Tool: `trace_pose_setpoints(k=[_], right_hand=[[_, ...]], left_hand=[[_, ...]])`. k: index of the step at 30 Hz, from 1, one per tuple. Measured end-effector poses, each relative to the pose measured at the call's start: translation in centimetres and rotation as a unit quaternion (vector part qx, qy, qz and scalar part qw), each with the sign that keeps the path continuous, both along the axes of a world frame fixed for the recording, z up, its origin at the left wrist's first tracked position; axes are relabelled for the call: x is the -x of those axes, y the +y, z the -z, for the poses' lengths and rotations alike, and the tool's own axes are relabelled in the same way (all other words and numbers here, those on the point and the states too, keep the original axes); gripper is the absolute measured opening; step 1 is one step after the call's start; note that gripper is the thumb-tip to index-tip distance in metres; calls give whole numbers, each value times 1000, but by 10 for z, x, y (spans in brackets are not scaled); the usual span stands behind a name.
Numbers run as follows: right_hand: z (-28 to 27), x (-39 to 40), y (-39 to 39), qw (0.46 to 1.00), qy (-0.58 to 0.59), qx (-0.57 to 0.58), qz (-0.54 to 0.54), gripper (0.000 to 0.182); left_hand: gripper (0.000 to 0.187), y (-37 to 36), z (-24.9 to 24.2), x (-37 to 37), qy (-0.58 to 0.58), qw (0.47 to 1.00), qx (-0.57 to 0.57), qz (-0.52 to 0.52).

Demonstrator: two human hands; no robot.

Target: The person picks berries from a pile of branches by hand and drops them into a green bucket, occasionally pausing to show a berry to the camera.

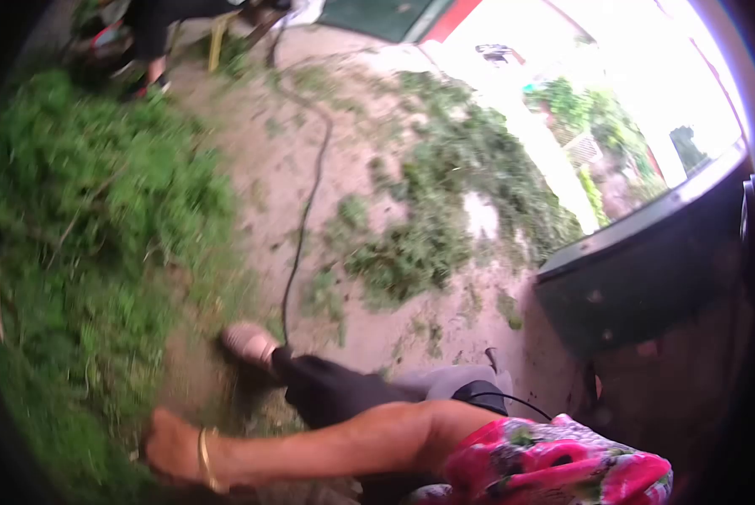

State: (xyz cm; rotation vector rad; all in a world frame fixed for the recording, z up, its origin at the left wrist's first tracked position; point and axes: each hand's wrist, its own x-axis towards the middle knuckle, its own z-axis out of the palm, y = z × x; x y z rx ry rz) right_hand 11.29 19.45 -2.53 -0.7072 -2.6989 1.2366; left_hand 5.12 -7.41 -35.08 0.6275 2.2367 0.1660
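Note:
My right hand is at the lower left, at the edge of a heap of cut green plants. A gold-coloured bangle circles its wrist. The fingers look curled into a fist, but blur and the angle hide what they hold, if anything. From a pink flowered sleeve the bare forearm stretches left across the bottom of the view. My left hand does not show.
A dark cable crosses the ground toward my shoe. Loose greens lie scattered beyond it. A dark green panel stands at right. Another person's leg shows at upper left, near a yellow stool leg.

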Motion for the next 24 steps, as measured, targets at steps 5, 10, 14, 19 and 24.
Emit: trace_pose_setpoints(k=[5, 10, 14, 19, 24], right_hand=[[-45, -44, 57, 987, -17, -148, -59, 12], [-56, -44, 53, 819, 125, 526, 193, 18], [-60, -38, 44, 678, 98, 652, 324, 21], [-55, -30, 33, 686, 100, 633, 344, 20], [-53, -24, 34, 719, 73, 618, 310, 19]], left_hand=[[22, 0, -3, -14, 158, 935, 60, 312], [13, 3, 12, -20, 108, 974, -175, -94], [6, 30, 2, -12, 129, 952, -239, -144], [10, 79, 0, 16, 205, 939, -229, -156], [11, 109, 13, 38, 201, 936, -244, -155]])
